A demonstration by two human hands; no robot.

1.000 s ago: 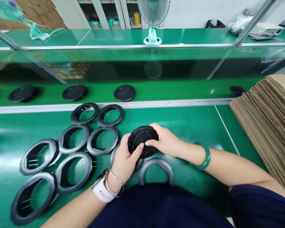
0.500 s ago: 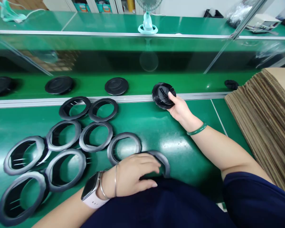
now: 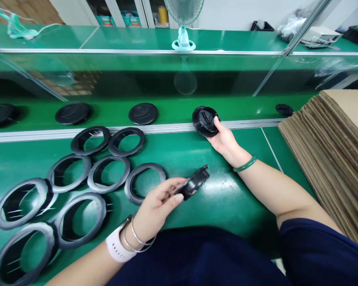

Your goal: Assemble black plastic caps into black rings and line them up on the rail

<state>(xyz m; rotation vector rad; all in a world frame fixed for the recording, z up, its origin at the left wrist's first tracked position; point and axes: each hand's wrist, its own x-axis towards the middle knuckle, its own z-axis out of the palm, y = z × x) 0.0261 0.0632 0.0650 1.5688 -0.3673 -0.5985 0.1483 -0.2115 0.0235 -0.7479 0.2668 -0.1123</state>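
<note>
Head view, at the bench.

Green bench mat [image 3: 232, 198] runs the full width. A stack of flattened cardboard [image 3: 331, 151] sits at its right end. A green conveyor belt [image 3: 173, 107] runs behind an aluminium rail [image 3: 47, 134]. Three black round caps lie flat along the belt, the nearest one [image 3: 143, 113] centre-left.

Seven loose black rings are clustered on the mat to my left, the closest [image 3: 146, 166] just beside my left hand.

My right hand [image 3: 225, 139] is stretched out to the rail. Its fingers are curled round an assembled black cap [image 3: 203, 119], tilted and right at the belt's edge.

My left hand [image 3: 159, 202] is raised above the mat and pinches a black ring [image 3: 194, 182], seen edge-on, between thumb and fingertips.
</note>
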